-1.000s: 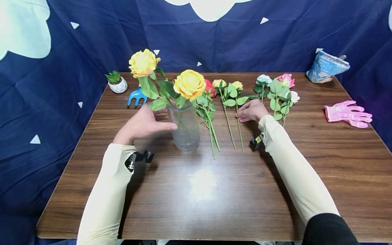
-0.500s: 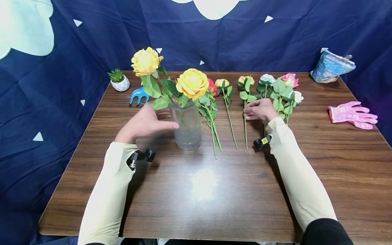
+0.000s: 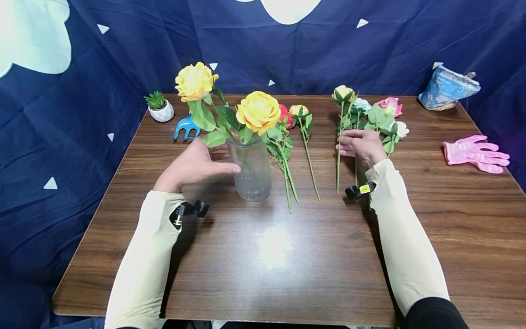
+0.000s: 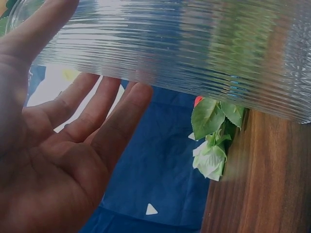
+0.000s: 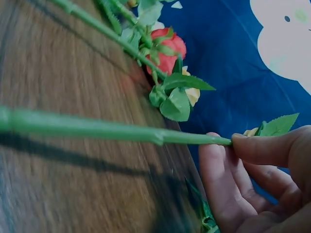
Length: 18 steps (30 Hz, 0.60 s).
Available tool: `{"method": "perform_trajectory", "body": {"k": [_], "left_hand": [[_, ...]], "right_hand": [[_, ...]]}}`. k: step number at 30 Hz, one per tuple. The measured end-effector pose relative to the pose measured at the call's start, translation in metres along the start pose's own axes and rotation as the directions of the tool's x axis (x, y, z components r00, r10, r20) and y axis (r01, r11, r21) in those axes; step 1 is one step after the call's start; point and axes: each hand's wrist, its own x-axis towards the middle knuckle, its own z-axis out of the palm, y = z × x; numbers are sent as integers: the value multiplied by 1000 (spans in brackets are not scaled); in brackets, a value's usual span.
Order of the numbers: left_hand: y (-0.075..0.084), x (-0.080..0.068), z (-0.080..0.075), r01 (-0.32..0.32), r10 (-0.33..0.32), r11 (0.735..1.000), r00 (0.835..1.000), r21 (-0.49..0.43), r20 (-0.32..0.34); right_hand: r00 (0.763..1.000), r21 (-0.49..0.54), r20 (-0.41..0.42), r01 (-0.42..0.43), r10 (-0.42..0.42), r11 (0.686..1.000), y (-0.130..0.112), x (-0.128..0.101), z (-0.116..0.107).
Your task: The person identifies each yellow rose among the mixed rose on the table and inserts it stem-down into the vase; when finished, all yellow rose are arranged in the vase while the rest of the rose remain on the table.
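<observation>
My left hand (image 3: 195, 164) holds a clear ribbed glass vase (image 3: 251, 180), thumb on the near side and fingers behind. In the left wrist view the fingers (image 4: 119, 126) reach along the far side of the glass. Two large yellow roses (image 3: 258, 112) stand in the vase, leaning apart. My right hand (image 3: 361, 144) pinches the green stem (image 5: 97, 124) of a smaller pale yellow rose (image 3: 343, 93) between thumb and fingertips. That rose is raised off the table, bloom pointing away from me. In the right wrist view its bloom is mostly hidden behind the hand.
Right of the vase lie red roses (image 3: 286, 116) and another pale yellow rose (image 3: 299, 111). Blue, pink (image 3: 391, 106) and white roses lie beyond my right hand. A pink glove (image 3: 476, 154), blue packet (image 3: 447, 89), blue toy rake (image 3: 186, 127) and small potted plant (image 3: 160, 109) stand around.
My right hand has lifted the pale yellow rose and carried it to the right, away from its neighbour. My left hand and the vase have stayed in place.
</observation>
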Motion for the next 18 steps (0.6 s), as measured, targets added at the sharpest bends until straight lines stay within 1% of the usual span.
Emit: {"method": "perform_trajectory", "body": {"k": [3,5,10,13,18], "left_hand": [[-1,1,1,-10,10,1000,1000,2,1],[-1,1,1,-18,18,1000,1000,-1,0],[-1,1,2,-16,16,1000,1000,-14,-6],[0,1,2,-13,13,1000,1000,-20,-12],[0,1,1,-20,20,1000,1000,-22,-13]], "right_hand": [[999,52,-13,32,-31,998,0,-1,-1],[999,115,-14,49,-48,992,-1,-1,-2],[997,276,12,68,-74,959,-5,-3,-5],[996,312,26,69,-81,947,-6,-3,-5],[997,340,43,39,-57,940,-7,-3,-6]]}}
